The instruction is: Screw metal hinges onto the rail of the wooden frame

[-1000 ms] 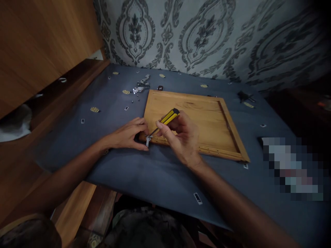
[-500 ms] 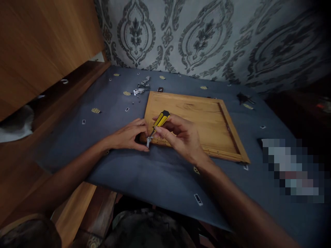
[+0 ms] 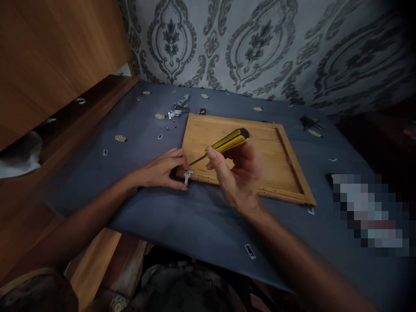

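My right hand (image 3: 238,177) grips a yellow-and-black screwdriver (image 3: 228,141) by its handle. The screwdriver is tilted, its shaft pointing down and left, with the tip just above a metal hinge (image 3: 187,176). That hinge sits on the near left corner of a framed wooden panel (image 3: 276,160) lying on the table. My left hand (image 3: 160,169) curls around this corner, fingertips on the panel's edge and thumb at the hinge's near end, steadying it.
Several metal hinges (image 3: 178,108) lie in a pile behind the panel's left corner, with small screws (image 3: 167,128) nearby. A dark object (image 3: 308,122) rests at the back right. A pixelated item (image 3: 367,210) lies on the right. A wooden cabinet (image 3: 61,56) stands left.
My right hand has drawn the screwdriver up and right, off the hinge, and it now leans lower. My left hand stays at the panel's corner.
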Available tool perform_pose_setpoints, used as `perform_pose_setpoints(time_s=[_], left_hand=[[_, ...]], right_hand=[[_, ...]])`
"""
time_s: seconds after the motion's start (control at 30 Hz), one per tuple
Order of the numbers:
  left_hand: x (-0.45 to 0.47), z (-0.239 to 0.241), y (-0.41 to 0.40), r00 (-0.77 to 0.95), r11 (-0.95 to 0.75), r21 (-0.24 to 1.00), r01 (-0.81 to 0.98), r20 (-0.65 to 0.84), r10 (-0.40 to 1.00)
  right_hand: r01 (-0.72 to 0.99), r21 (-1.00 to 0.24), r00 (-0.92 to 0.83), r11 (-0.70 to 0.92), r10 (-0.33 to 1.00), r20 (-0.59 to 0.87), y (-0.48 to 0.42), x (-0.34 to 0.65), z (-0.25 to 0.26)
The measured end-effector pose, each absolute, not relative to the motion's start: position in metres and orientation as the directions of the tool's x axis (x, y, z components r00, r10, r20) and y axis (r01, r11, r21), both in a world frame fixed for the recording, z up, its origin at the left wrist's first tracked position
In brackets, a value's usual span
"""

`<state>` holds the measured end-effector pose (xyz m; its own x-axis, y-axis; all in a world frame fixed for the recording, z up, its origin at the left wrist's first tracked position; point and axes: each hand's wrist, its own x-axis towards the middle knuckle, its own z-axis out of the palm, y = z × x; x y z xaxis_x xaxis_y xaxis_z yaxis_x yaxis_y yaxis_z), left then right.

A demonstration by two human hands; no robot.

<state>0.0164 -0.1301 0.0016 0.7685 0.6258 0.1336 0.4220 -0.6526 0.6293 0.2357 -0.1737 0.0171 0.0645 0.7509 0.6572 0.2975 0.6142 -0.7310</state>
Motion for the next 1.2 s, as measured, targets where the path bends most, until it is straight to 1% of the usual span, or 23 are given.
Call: perform_pose_setpoints(time_s=[0.2, 0.4, 0.6, 0.83, 0.9, 1.07, 1.2], left_hand=[[0.017, 0.002, -0.13, 0.769, -0.644, 0.638, 0.422, 0.124, 0.627], [0.017, 0.003, -0.13, 0.768, -0.645, 0.633, 0.429, 0.121, 0.629], [0.017, 0.003, -0.13, 0.77, -0.655, 0.626, 0.424, 0.131, 0.624], [0.018, 0.003, -0.13, 0.764, -0.651, 0.615, 0.445, 0.118, 0.634], [0.018, 0.002, -0.13, 0.768, -0.659, 0.613, 0.437, 0.128, 0.628], [0.016, 0.0, -0.13, 0.77, -0.664, 0.601, 0.444, 0.124, 0.626], [0.016, 0.0, -0.129, 0.777, -0.668, 0.602, 0.437, 0.121, 0.617]], right_hand=[[0.324, -0.772, -0.026, 0.547, 0.821, 0.57, -0.171, 0.24, 0.016], [0.287, -0.799, -0.04, 0.528, 0.84, 0.541, -0.171, 0.238, 0.013], [0.259, -0.808, -0.046, 0.529, 0.843, 0.536, -0.17, 0.238, 0.01], [0.304, -0.773, -0.074, 0.556, 0.823, 0.563, -0.169, 0.236, 0.012], [0.281, -0.78, -0.093, 0.56, 0.824, 0.558, -0.169, 0.236, 0.014], [0.133, -0.861, -0.216, 0.491, 0.862, 0.458, -0.171, 0.24, 0.024], [0.087, -0.865, -0.303, 0.495, 0.84, 0.45, -0.169, 0.243, 0.029]])
